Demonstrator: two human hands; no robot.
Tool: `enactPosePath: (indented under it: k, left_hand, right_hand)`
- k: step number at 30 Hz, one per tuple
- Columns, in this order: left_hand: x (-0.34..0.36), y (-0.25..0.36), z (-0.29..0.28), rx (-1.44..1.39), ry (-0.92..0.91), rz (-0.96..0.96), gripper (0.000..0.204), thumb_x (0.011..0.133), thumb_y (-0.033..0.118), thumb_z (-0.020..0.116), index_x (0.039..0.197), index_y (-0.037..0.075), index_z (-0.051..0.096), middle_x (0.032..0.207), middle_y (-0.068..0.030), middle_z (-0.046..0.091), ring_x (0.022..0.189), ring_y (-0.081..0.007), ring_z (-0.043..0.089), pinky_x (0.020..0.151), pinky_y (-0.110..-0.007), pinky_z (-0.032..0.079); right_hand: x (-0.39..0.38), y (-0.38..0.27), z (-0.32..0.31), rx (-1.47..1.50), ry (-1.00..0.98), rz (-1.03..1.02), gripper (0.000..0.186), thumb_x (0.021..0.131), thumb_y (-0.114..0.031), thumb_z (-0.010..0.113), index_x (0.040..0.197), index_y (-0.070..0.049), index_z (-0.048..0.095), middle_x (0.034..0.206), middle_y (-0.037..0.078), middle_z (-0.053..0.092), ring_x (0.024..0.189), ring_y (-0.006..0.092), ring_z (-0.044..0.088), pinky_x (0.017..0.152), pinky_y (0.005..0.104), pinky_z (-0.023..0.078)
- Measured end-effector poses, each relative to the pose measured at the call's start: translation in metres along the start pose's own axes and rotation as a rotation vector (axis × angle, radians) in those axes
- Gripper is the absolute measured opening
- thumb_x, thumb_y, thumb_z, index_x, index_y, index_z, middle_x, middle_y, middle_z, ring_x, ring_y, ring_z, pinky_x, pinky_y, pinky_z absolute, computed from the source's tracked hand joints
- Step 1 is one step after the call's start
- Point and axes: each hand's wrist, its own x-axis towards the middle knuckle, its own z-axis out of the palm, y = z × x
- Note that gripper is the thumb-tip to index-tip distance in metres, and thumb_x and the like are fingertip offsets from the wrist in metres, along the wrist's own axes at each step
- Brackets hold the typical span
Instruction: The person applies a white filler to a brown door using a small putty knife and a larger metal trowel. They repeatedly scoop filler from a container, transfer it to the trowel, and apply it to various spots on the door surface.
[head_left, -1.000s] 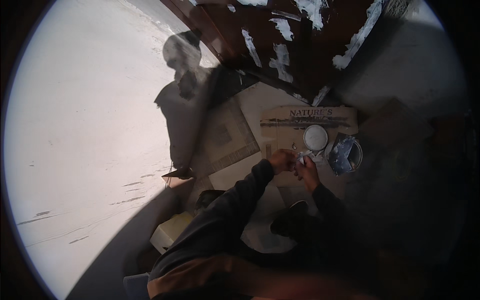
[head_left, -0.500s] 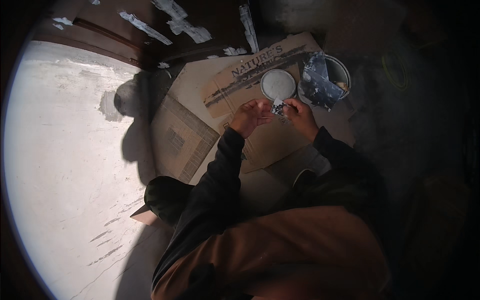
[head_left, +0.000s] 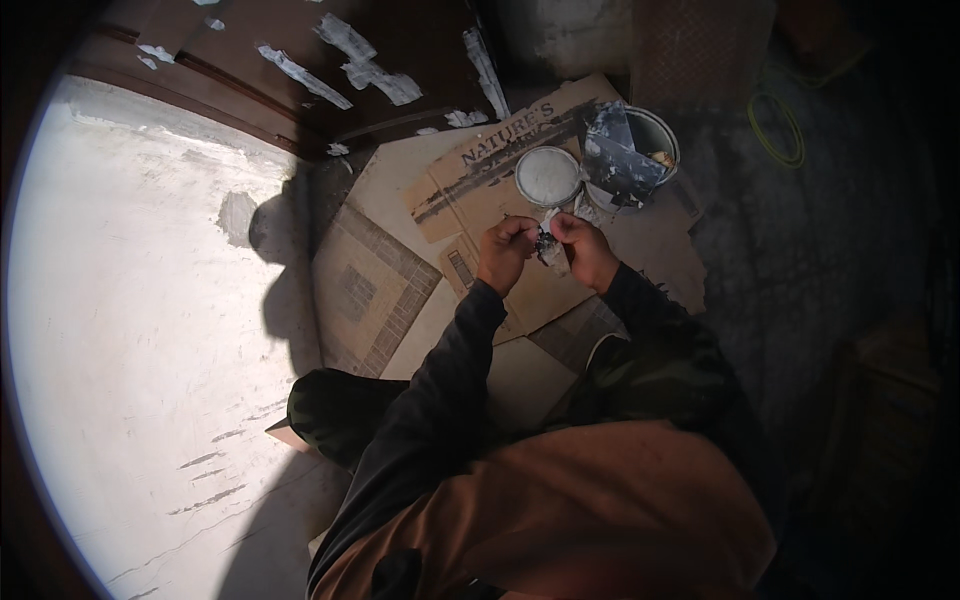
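Note:
Between my hands is a small, pale and dark piece [head_left: 550,253] smeared with white; its exact kind cannot be made out. The bent fingers of my left hand [head_left: 506,254] pinch its left side. My right hand [head_left: 588,252] is closed on the other side, thumb pointing up toward the top of the piece. Just beyond the hands lies a round whitish lid [head_left: 548,176] on the cardboard [head_left: 450,200]. To its right stands an open tin [head_left: 672,135], with a dark flat sheet [head_left: 622,160] smeared white leaning across its mouth.
Flattened cardboard [head_left: 375,300] covers the floor in front of my knees. A brown panelled door [head_left: 410,30] with white patches stands at the far side. The sunlit pale wall [head_left: 140,300] is on the left. A yellow-green loop of hose or cord [head_left: 778,130] lies far right.
Both hands have drawn slightly closer to me, and the right hand has turned so its thumb points upward. More of the smeared piece shows below the fingers. The whole view has shifted slightly.

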Motion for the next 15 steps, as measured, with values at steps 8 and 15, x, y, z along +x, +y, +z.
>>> enactPosePath:
  k: [8,15]
  left_hand:
    - [-0.012,-0.025,-0.003,-0.166,0.127,-0.231,0.011,0.096,0.009,0.057,0.099,0.003,0.066,0.078,-0.0002,0.061,0.063,-0.0104,0.056,0.057,-0.027,0.047]
    - [-0.005,-0.038,-0.008,-0.341,0.011,-0.46,0.015,0.098,0.008,0.052,0.105,0.005,0.064,0.085,-0.0009,0.061,0.066,-0.0125,0.055,0.062,-0.032,0.05]
  right_hand:
    - [-0.006,0.012,-0.011,-0.425,-0.087,0.111,0.013,0.099,-0.012,0.053,0.098,-0.004,0.062,0.087,0.001,0.064,0.075,0.0071,0.059,0.07,0.024,0.05]
    - [-0.011,0.024,-0.029,-0.193,-0.183,0.07,0.015,0.1,-0.014,0.053,0.099,-0.003,0.063,0.088,0.0,0.064,0.072,0.0065,0.058,0.064,0.0232,0.048]
